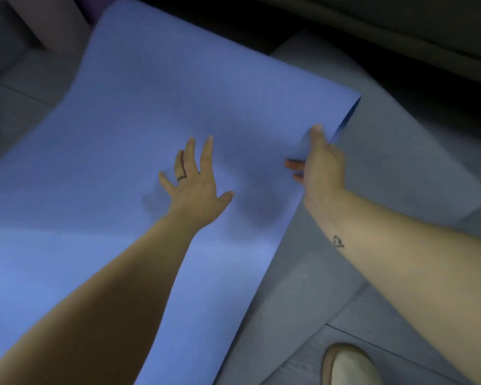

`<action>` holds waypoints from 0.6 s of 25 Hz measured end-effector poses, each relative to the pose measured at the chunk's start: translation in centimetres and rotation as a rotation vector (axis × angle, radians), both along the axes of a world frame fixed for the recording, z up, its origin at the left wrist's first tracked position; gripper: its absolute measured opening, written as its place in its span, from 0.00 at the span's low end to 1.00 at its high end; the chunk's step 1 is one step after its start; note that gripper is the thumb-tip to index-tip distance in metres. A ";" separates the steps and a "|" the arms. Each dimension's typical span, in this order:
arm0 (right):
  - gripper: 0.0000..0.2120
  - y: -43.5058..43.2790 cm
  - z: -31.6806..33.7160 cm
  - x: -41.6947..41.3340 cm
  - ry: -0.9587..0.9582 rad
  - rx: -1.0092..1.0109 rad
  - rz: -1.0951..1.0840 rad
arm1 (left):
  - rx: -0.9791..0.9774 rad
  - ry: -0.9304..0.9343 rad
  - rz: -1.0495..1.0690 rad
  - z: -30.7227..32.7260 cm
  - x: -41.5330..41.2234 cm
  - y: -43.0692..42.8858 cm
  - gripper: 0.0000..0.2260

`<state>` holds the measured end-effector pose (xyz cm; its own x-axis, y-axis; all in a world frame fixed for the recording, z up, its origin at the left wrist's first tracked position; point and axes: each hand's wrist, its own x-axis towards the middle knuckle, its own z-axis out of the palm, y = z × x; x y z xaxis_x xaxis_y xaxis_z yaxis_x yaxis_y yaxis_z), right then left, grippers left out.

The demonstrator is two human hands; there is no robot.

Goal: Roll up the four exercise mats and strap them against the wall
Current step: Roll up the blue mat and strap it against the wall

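head view looks down on a blue mat (150,107) lying unrolled on the floor (358,309), none of it rolled yet. its long axis runs from the far right down toward the near left, passing under both arms. the short far end lies ahead of the hands, slanting from upper left to upper right.

the left hand (195,187) is released, with fingers straight and spread. it lies over the middle of the mat, and i cannot tell for sure whether the palm presses down. the right hand (321,165) grasps the mat's right long edge near the far right corner, thumb on top and fingers curled around. that edge is lifted a little, showing a dark underside.

a grey mat (395,168) lies flat to the right, seemingly running under the blue one. a pale shoe (347,368) stands on the floor at the lower right.

the right hand is nearer the far end, so a roll would likely start there. the left hand would need to reach the same end, or the roll may come out crooked.
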<state>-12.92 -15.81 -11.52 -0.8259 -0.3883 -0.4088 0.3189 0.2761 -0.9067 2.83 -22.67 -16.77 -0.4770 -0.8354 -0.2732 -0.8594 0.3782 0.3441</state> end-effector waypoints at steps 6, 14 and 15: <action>0.20 -0.2 6.3 2.3 0.267 0.028 0.039 | -0.447 0.106 -0.154 8.3 -1.2 -0.8 0.46; 0.24 5.4 20.0 1.8 0.552 -0.115 -0.003 | -0.597 0.062 -0.152 23.0 1.3 2.3 0.44; 0.24 6.8 21.7 2.2 0.557 -0.118 -0.026 | -0.610 0.059 -0.149 25.5 1.8 3.4 0.44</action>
<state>-10.69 -9.03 10.20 -0.9144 -0.3812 0.1361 -0.2106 0.1611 -0.9642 4.63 -19.28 8.71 -0.6000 -0.7558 0.2621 -0.7684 0.6357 0.0742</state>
